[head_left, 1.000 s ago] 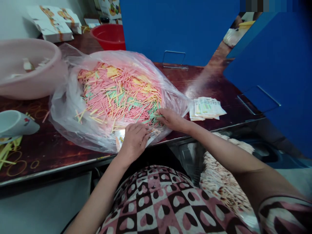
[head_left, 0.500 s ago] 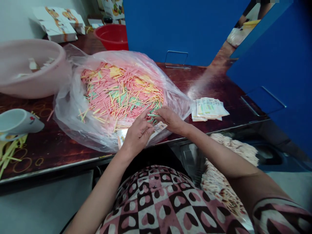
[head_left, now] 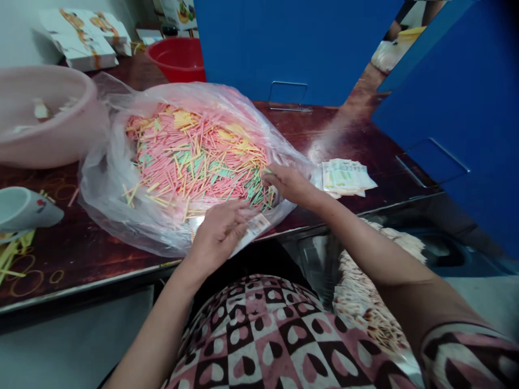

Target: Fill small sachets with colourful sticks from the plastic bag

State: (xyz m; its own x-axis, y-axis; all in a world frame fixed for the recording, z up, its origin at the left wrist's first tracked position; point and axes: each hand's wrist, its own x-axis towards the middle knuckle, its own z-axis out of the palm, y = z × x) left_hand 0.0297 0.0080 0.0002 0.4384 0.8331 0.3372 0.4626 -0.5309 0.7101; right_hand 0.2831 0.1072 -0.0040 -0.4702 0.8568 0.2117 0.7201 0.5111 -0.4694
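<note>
A clear plastic bag [head_left: 101, 183] lies open on the table, filled with a heap of thin pink, yellow and green sticks [head_left: 194, 156]. My right hand [head_left: 286, 183] pinches a few sticks at the heap's near right edge. My left hand [head_left: 219, 235] rests at the bag's near edge, with a small printed paper packet [head_left: 255, 229] held between its fingers. Part of the packet is hidden under those fingers. A stack of similar printed packets [head_left: 344, 178] lies on the table just right of the bag.
A pink basin [head_left: 48, 146] and a white mug on its side [head_left: 24, 210] stand left of the bag on the dark wooden table [head_left: 68, 265]. Behind it are a red bowl [head_left: 176, 62] and white boxes [head_left: 81, 40]. Blue panels [head_left: 295, 43] rise at the back and right.
My left hand has drawn back toward me and left, taking the packet with it. My right hand has moved farther up onto the heap. The view has shifted slightly.
</note>
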